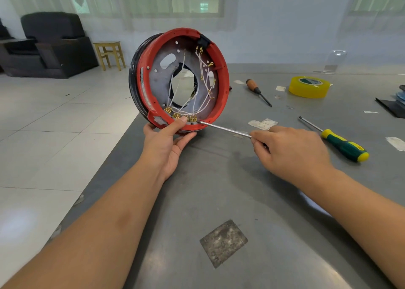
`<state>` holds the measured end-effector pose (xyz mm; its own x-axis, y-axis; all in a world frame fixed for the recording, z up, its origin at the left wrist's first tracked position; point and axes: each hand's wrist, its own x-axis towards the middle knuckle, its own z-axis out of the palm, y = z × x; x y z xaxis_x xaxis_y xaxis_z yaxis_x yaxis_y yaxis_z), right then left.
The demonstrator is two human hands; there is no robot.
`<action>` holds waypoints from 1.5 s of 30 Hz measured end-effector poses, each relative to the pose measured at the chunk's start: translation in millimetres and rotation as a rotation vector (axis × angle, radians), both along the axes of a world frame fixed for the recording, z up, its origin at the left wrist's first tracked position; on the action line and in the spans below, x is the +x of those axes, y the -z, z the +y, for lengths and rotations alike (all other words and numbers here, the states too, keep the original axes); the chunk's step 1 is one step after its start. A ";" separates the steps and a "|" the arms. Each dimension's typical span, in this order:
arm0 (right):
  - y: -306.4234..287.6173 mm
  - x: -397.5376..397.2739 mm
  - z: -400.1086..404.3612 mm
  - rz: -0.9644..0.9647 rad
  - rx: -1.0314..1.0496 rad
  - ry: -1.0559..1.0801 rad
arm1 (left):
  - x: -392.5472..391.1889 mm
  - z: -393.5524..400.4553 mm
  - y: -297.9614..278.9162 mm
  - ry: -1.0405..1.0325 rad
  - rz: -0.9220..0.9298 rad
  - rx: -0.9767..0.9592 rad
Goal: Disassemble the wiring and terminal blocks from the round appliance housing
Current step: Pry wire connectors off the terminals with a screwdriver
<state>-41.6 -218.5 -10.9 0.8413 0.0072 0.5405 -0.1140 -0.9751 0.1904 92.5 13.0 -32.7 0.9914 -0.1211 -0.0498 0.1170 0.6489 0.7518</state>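
Observation:
The round red housing with a black outer ring stands on edge above the table's left corner, its open side facing me. White wires with brass terminals cross its grey metal plate, and a row of brass terminal blocks sits at the bottom rim. My left hand grips the housing's lower rim, thumb pressed beside the terminals. My right hand holds a screwdriver whose bare metal shaft reaches left, its tip at the bottom rim next to the terminals. The handle is hidden in my fist.
On the grey metal table lie a green-and-yellow screwdriver, a wooden-handled screwdriver, a yellow tape roll and a dark object at the right edge. A black armchair and a wooden stool stand beyond the tiled floor.

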 end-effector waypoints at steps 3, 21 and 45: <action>3.0 -0.5 5.7 0.033 0.004 0.039 | -0.4 -1.2 -0.3 -0.020 -0.008 0.025; -5.7 -5.8 8.5 0.116 0.044 -0.006 | -5.7 -4.8 -1.1 -0.061 -0.068 0.108; 4.6 -2.9 9.4 0.246 0.059 -0.052 | -5.6 -6.1 -0.5 -0.078 -0.082 0.106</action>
<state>-44.5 -209.1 -15.5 0.9470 0.0288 0.3200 -0.0203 -0.9886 0.1490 86.9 6.9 -32.2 0.9988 -0.0424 0.0237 0.0047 0.5702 0.8215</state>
